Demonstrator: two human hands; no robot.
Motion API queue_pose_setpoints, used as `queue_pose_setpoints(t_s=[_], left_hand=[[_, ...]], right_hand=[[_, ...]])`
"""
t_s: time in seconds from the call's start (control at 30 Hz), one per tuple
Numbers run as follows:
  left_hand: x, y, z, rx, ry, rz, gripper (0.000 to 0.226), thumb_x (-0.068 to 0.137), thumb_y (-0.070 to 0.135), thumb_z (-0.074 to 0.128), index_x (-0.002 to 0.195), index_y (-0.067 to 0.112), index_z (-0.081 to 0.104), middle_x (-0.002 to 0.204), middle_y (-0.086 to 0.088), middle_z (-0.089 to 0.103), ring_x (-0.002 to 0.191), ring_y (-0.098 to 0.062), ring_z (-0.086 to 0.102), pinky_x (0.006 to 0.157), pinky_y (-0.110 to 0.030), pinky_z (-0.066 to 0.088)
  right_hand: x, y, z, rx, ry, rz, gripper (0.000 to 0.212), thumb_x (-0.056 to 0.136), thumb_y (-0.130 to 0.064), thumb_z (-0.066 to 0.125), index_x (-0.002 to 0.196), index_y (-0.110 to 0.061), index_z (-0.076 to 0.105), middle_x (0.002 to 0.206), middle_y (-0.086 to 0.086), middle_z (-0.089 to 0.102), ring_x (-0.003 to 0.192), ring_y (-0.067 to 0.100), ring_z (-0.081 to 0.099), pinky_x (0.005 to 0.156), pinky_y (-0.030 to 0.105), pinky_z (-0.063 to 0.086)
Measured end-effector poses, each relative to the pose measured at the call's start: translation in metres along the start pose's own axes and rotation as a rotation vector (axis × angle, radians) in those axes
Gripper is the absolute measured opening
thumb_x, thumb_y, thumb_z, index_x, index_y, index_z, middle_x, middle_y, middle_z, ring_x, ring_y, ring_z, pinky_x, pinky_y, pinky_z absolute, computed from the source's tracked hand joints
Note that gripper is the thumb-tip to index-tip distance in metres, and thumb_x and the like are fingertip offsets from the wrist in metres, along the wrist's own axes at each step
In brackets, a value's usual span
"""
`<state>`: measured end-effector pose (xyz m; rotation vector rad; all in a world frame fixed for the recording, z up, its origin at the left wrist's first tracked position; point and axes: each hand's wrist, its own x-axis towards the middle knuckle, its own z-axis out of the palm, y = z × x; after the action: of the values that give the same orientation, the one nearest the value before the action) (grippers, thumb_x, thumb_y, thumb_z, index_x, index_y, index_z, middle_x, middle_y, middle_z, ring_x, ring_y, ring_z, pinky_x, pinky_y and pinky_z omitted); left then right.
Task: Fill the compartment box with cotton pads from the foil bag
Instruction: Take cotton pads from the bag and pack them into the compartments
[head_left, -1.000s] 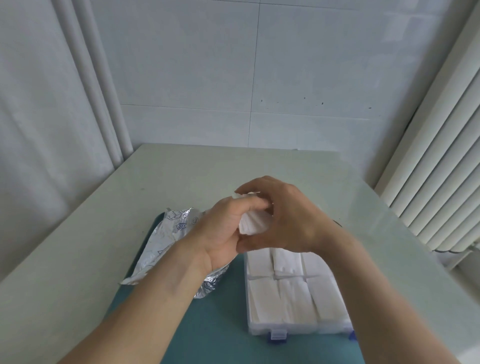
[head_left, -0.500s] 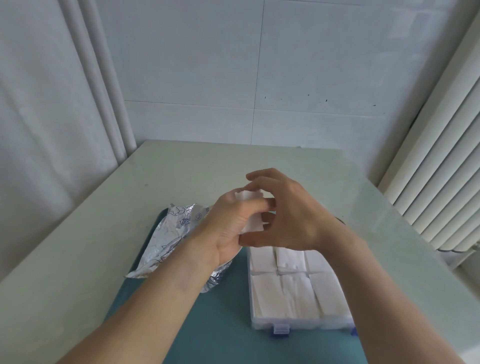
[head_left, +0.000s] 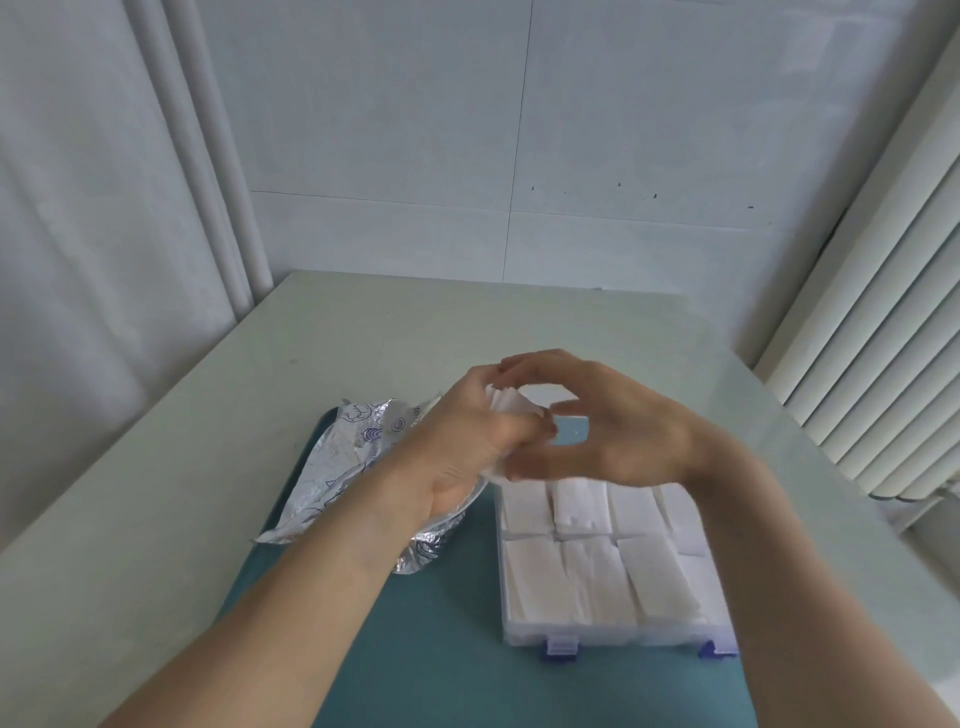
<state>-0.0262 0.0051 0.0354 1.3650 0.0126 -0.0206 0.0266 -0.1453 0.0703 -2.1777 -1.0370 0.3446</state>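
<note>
My left hand (head_left: 462, 447) grips a small stack of white cotton pads (head_left: 508, 402) above the far left corner of the compartment box (head_left: 597, 635). My right hand (head_left: 618, 431) arches beside it, with the forefinger tip on the stack's top edge and the thumb at its lower corner. The clear box with blue latches lies on the teal mat (head_left: 441, 649), and white pads (head_left: 587, 571) show in every compartment I can see. The crumpled foil bag (head_left: 353, 457) lies left of the box, partly under my left wrist.
The mat sits on a pale table (head_left: 363, 338) in a corner, with a tiled wall behind. Ribbed white slats (head_left: 883, 338) stand close along the table's right edge. White pipes (head_left: 223, 208) run down at the back left.
My right hand's fingers have spread from a close wrap into a wide arch, so a gap shows between its palm and the pads. My left hand keeps its grip on the stack.
</note>
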Motion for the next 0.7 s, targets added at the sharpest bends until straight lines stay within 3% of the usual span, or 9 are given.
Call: queue_pose_setpoints(t_s=[0.07,0.13,0.17,0.23,0.33,0.4,0.47,0.6,0.7], left_hand=[[-0.003,0.002,0.002,0.011,-0.104,-0.038,0.044,0.083,-0.007,0.064,0.115,0.022,0.070,0.091,-0.004,0.073,0.059,-0.023,0.058,0.045,-0.025,0.038],[-0.004,0.003,0.004,-0.058,-0.135,-0.091,0.063,0.078,-0.002,0.063,0.138,0.004,0.045,0.092,-0.015,0.069,0.055,-0.028,0.058,0.042,-0.026,0.036],[-0.004,0.003,0.006,-0.068,-0.144,-0.105,0.067,0.077,0.003,0.062,0.139,-0.004,0.038,0.087,-0.019,0.064,0.054,-0.028,0.058,0.041,-0.026,0.035],[-0.005,0.005,0.010,-0.044,-0.205,-0.090,0.056,0.081,0.017,0.062,0.127,-0.012,0.048,0.083,-0.019,0.055,0.054,-0.026,0.058,0.042,-0.026,0.036],[-0.010,0.011,0.016,-0.057,-0.274,-0.039,0.034,0.087,0.033,0.061,0.098,0.001,0.067,0.088,-0.018,0.059,0.066,-0.030,0.064,0.053,-0.030,0.050],[-0.012,0.012,0.019,-0.020,-0.240,-0.032,0.037,0.085,0.039,0.063,0.104,0.007,0.066,0.096,-0.019,0.063,0.078,-0.033,0.068,0.065,-0.036,0.054],[-0.014,0.010,0.024,0.120,-0.140,-0.023,0.047,0.079,0.042,0.067,0.112,0.008,0.062,0.098,-0.013,0.067,0.079,-0.028,0.069,0.066,-0.036,0.051],[-0.020,-0.002,0.036,0.586,-0.162,0.202,0.012,0.090,0.023,0.068,0.100,0.021,0.072,0.092,0.010,0.070,0.079,-0.006,0.063,0.068,-0.014,0.044],[-0.027,-0.021,0.048,0.934,-0.318,0.326,0.020,0.093,0.019,0.060,0.103,0.027,0.075,0.102,0.015,0.068,0.088,-0.005,0.053,0.076,-0.011,0.039]], right_hand=[[-0.005,0.005,-0.008,0.139,-0.041,0.016,0.039,0.071,-0.024,0.078,0.109,-0.022,0.070,0.117,-0.002,0.065,0.102,0.007,0.064,0.097,0.042,0.052],[-0.010,0.008,-0.011,0.168,-0.048,0.028,0.023,0.072,-0.019,0.074,0.095,-0.016,0.073,0.099,0.004,0.070,0.088,0.015,0.068,0.094,0.051,0.052],[-0.012,0.009,-0.010,0.178,-0.041,0.029,0.019,0.074,-0.019,0.074,0.092,-0.014,0.072,0.092,0.004,0.071,0.085,0.016,0.068,0.093,0.052,0.052],[-0.018,0.011,-0.008,0.210,-0.003,0.019,0.016,0.080,-0.024,0.074,0.091,-0.013,0.070,0.082,0.001,0.073,0.082,0.014,0.068,0.092,0.048,0.052],[-0.031,0.016,-0.012,0.306,0.117,-0.010,0.013,0.087,-0.024,0.072,0.090,-0.011,0.070,0.082,0.002,0.071,0.080,0.017,0.067,0.085,0.040,0.050],[-0.043,0.020,-0.023,0.507,0.244,0.019,0.020,0.086,-0.018,0.074,0.094,-0.001,0.067,0.091,0.023,0.070,0.085,0.030,0.068,0.086,0.042,0.054],[-0.064,0.024,-0.040,0.629,0.355,0.125,0.022,0.082,-0.013,0.071,0.097,0.002,0.065,0.098,0.027,0.071,0.087,0.036,0.071,0.087,0.043,0.059],[-0.103,0.039,-0.068,0.335,0.199,0.435,0.022,0.085,-0.013,0.072,0.105,-0.003,0.069,0.092,0.021,0.075,0.079,0.032,0.073,0.084,0.046,0.061],[-0.113,0.048,-0.064,0.069,0.042,0.627,0.015,0.090,-0.012,0.073,0.105,-0.012,0.072,0.086,0.012,0.077,0.080,0.029,0.074,0.079,0.038,0.061]])
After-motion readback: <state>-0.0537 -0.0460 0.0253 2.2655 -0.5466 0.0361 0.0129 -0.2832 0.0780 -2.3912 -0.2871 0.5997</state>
